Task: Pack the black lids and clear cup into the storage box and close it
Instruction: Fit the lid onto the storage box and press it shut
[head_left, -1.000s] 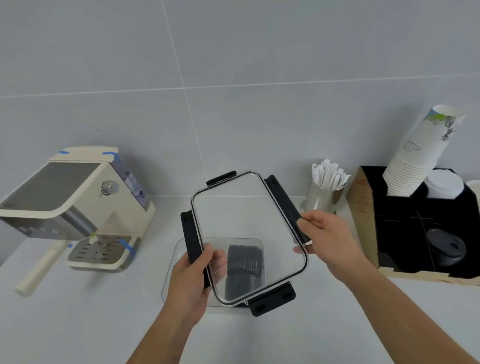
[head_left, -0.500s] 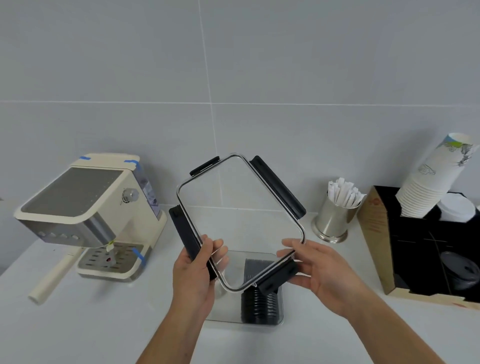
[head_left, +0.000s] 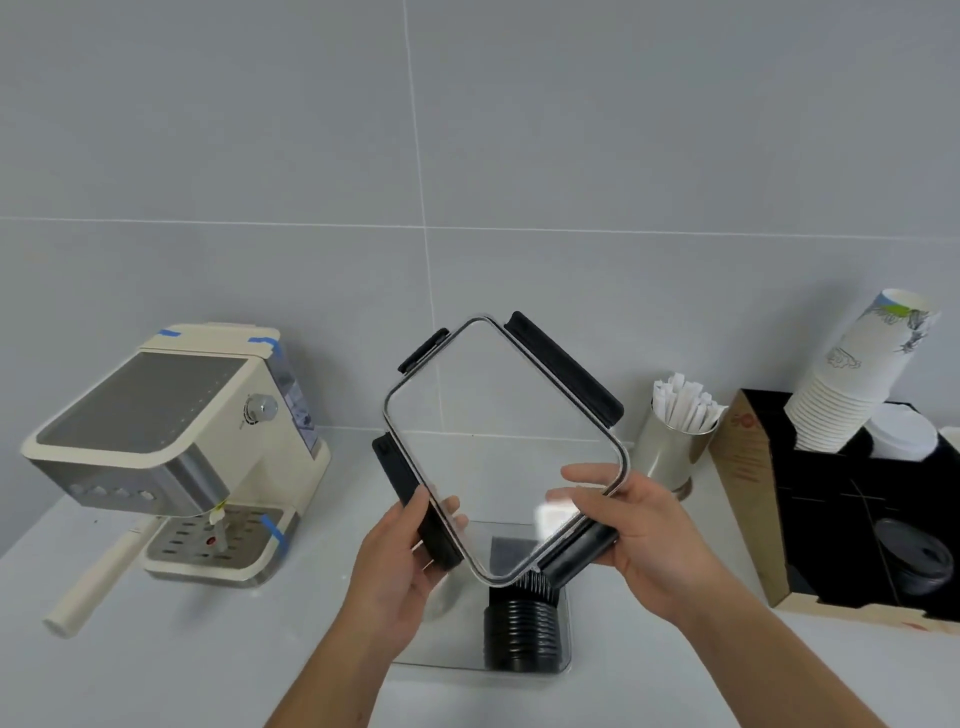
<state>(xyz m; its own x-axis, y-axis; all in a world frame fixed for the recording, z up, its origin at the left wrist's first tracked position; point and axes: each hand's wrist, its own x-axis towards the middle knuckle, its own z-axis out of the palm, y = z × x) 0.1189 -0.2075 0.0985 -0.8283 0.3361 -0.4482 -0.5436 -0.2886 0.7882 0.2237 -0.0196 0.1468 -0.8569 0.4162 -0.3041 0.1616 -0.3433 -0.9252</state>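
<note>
Aloft, box cover (head_left: 498, 441) between both hands' grip.

The box lid (head_left: 501, 447), held tilted by the left hand (head_left: 400, 561) and right hand (head_left: 644, 545), covers most of the storage box (head_left: 563, 639) mouth. At nine o'clock the coffee machine (head_left: 171, 447) blocks; at two o'clock the metal cup (head_left: 670, 452), at three the black organizer (head_left: 852, 519). Bare counter (head_left: 182, 654) lies open at seven o'clock.
</note>
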